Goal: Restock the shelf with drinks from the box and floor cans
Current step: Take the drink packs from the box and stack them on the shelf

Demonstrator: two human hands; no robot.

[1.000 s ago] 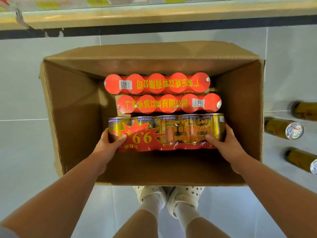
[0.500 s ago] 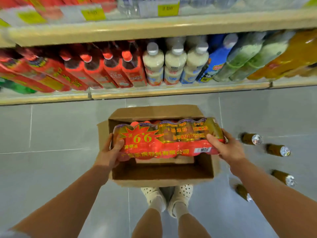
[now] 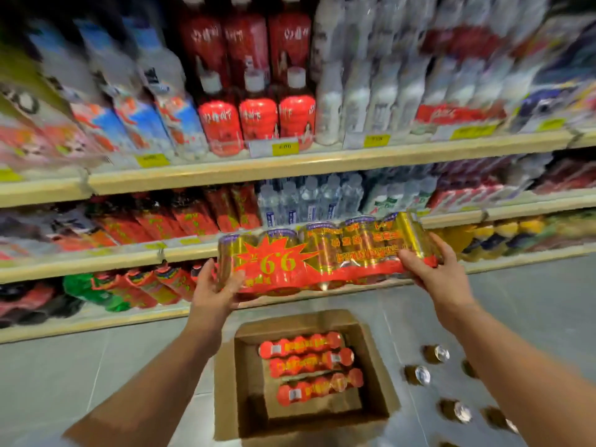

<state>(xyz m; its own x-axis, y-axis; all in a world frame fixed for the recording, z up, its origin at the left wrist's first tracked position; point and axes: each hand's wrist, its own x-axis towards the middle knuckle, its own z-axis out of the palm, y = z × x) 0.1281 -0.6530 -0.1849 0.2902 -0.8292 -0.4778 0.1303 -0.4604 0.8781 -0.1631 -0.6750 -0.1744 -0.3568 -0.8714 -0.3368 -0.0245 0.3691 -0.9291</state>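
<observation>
Above the box (image 3: 225, 382) at 6 o'clock, left hand (image 3: 215, 287) and right hand (image 3: 433, 269) grip the ends of the shrink-wrapped can pack (image 3: 322, 253), likely heavy, slick and saggy mid-span.

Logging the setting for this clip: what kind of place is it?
Most likely a shop's drinks aisle: tiered shelves packed with bottled drinks, yellow price tags on the shelf edge, and a cardboard box of shrink-wrapped can packs on the tiled floor.
</observation>
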